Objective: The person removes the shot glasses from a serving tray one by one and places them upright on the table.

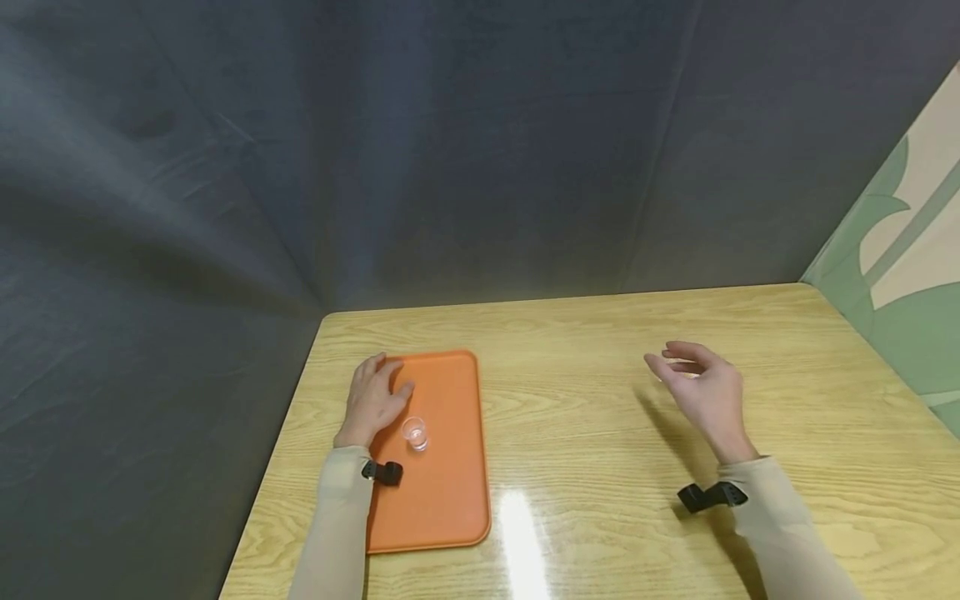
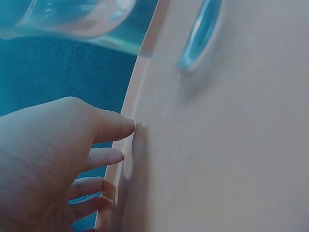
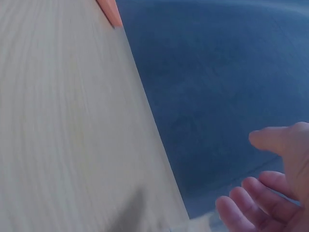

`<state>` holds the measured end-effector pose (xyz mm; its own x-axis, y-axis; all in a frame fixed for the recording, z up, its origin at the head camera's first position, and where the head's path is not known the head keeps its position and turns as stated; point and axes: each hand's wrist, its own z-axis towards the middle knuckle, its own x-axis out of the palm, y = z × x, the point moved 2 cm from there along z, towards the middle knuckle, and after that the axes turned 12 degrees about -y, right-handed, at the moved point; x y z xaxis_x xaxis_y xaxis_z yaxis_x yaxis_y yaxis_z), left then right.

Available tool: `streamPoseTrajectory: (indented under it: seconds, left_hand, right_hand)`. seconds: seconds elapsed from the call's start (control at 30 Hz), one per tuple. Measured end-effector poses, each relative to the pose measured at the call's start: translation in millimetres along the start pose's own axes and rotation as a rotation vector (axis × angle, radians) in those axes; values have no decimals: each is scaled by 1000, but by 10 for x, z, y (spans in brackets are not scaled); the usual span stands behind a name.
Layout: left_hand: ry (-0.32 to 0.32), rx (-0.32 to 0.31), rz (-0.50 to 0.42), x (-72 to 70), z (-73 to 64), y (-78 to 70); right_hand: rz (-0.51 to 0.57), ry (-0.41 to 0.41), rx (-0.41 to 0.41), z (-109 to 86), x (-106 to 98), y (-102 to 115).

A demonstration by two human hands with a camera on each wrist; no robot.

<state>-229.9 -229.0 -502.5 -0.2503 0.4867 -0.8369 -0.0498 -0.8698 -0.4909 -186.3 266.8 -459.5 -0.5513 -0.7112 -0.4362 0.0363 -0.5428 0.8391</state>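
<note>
My left hand (image 1: 372, 402) is over the left side of an orange tray (image 1: 450, 500), its thumb and fingers spread and holding nothing. In the left wrist view the fingertips (image 2: 126, 126) overlap the tray's raised rim. A small clear cup (image 1: 415, 434) stands on the tray, just right of the left wrist. Its transparent wall and base (image 2: 200, 36) fill the top of the left wrist view. Well to the right of the tray, my right hand (image 1: 705, 396) hovers above the wooden table, fingers loosely bent and thumb apart, with nothing in it.
The pale wooden table (image 1: 577, 400) runs back to a dark cloth (image 1: 480, 167) that hangs behind it and along the left. A green and beige patterned wall (image 1: 915, 250) borders the right side. Each wrist wears a black strap with a camera (image 1: 693, 498).
</note>
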Motion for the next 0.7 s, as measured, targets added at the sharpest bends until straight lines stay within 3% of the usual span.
streamPoseTrajectory:
  seconds: [0.33,0.7]
  left_hand:
    - [6,-11,1,8,-13,3]
    - [-2,-8,-4,-6,-16,12]
  right_hand:
    - [96,180,-161,-184,263,98]
    - [117,411,-189,-420,614,214]
